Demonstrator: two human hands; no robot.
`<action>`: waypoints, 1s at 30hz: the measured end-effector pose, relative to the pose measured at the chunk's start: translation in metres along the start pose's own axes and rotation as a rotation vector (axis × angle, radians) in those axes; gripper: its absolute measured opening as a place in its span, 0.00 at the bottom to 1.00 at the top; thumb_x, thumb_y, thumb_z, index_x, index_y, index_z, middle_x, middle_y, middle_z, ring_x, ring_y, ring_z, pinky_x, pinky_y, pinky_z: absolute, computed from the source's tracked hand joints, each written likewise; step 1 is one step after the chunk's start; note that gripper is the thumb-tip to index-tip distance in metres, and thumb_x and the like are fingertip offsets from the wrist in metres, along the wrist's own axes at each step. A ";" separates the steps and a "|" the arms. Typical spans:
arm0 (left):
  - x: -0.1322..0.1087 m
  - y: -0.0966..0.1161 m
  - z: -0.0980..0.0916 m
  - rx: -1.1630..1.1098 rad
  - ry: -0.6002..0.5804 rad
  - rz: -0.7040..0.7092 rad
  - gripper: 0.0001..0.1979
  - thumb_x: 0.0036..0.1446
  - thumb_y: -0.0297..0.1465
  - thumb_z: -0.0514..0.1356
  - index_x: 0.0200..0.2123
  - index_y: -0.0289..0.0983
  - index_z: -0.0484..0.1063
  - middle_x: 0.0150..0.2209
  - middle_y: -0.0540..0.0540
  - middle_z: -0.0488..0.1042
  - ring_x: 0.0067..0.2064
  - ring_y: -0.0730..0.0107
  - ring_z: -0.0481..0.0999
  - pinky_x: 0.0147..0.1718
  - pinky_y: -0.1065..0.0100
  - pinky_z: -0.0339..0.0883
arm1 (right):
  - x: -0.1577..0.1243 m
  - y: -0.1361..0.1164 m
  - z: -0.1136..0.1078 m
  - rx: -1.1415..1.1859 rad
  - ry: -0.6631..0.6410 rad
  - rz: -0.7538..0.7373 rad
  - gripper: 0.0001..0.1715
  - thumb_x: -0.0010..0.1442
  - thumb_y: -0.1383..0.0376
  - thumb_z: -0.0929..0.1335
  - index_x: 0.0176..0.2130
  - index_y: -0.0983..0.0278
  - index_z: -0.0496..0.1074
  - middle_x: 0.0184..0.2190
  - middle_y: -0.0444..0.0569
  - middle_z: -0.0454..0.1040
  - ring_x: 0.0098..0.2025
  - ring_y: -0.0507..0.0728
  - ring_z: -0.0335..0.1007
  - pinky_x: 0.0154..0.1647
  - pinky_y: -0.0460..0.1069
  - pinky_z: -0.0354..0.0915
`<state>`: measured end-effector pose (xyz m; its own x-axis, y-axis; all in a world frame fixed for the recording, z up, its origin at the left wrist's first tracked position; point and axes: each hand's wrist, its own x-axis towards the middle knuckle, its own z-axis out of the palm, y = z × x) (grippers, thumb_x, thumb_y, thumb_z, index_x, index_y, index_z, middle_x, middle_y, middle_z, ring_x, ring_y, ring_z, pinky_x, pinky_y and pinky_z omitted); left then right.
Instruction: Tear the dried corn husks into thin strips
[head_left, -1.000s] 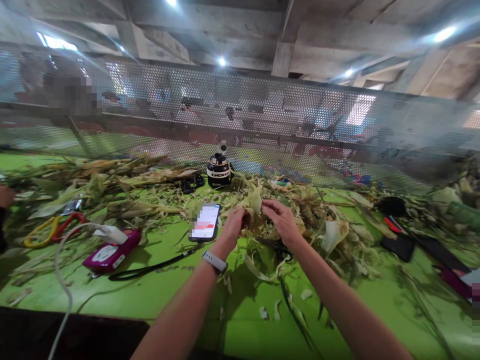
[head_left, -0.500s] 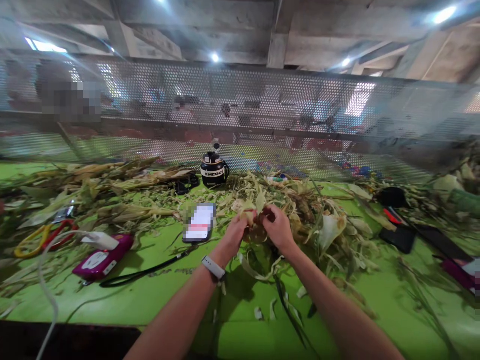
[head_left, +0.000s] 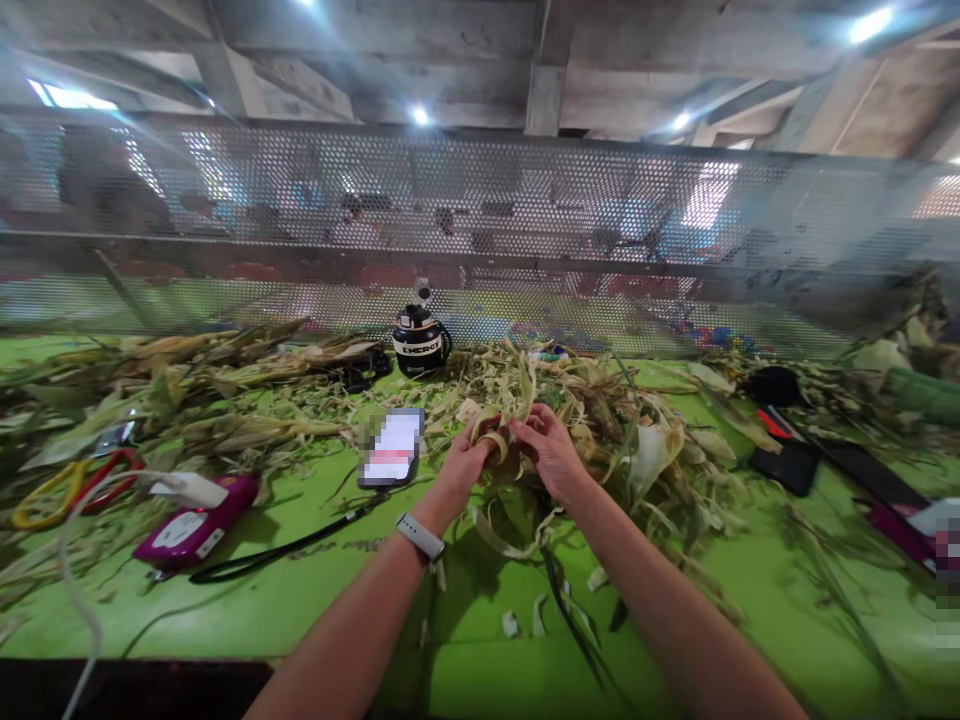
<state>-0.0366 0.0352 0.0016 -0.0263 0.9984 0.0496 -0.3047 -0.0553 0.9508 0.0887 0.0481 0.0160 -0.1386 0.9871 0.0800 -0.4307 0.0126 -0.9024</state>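
Note:
My left hand (head_left: 463, 462) and my right hand (head_left: 549, 452) meet over the green table (head_left: 315, 590), both closed on a bundle of dry corn husk strips (head_left: 504, 440) held just above the surface. Loose husk ends curl up above my fingers and hang down below them. A grey watch sits on my left wrist. A heap of husks and stalks (head_left: 615, 420) lies right behind and to the right of my hands.
A smartphone (head_left: 390, 446) lies left of my hands, with a black cord beside it. A magenta device (head_left: 196, 508) and yellow-red scissors (head_left: 64, 480) lie farther left. A black jug (head_left: 418, 344) stands at the back by the perforated metal screen (head_left: 480, 250). Dark tools (head_left: 787, 455) lie at right.
My hands have closed together on the husk bundle and lifted it slightly toward me. The view has drifted a little to the right.

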 end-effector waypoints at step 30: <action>0.011 -0.001 -0.008 -0.121 0.180 -0.101 0.13 0.36 0.34 0.64 0.28 0.34 0.72 0.20 0.52 0.71 0.22 0.74 0.69 0.22 0.74 0.60 | 0.005 -0.007 -0.005 -0.004 0.130 -0.056 0.23 0.42 0.48 0.72 0.22 0.62 0.63 0.19 0.40 0.68 0.19 0.48 0.60 0.21 0.44 0.57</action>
<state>-0.0438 0.0458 -0.0010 -0.1558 0.9817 -0.1097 -0.4257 0.0335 0.9042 0.0959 0.0539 0.0205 0.0019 0.9972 0.0747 -0.4313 0.0682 -0.8996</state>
